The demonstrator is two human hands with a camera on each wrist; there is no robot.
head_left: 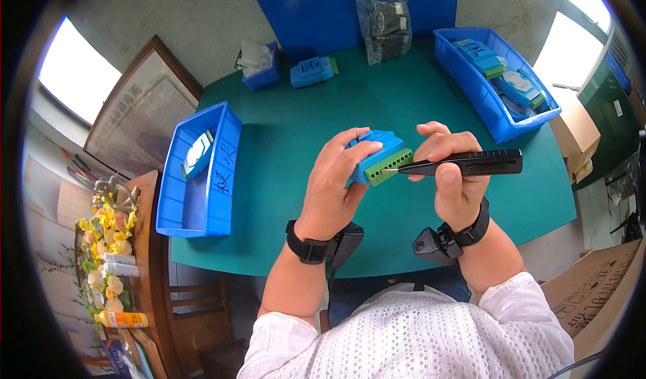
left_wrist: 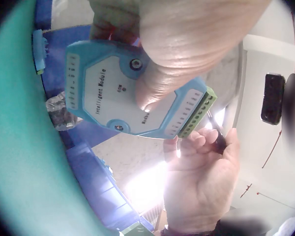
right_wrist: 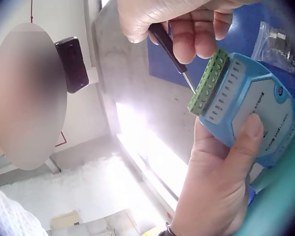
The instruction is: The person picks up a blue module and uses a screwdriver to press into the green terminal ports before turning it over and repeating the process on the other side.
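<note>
My left hand (head_left: 331, 187) grips a blue module (head_left: 377, 143) above the green table. Its thumb lies across the white label, which reads "Intelligent Module" in the left wrist view. Along one edge of the module runs a green screw terminal block (right_wrist: 209, 81). A black-handled screwdriver (head_left: 488, 163) is pinched between the fingers and thumb of my right hand (head_left: 461, 194). In the right wrist view, the tip of its metal shaft (right_wrist: 189, 82) is right at the terminal block, over the row of round openings.
On the left stands a blue bin (head_left: 202, 211) with one module (head_left: 198, 154) inside. Another blue bin (head_left: 508, 124) at the right contains several modules. Toward the back are a loose module (head_left: 311, 73), a small blue box (head_left: 262, 79) and a clear bag (head_left: 385, 22) of dark items.
</note>
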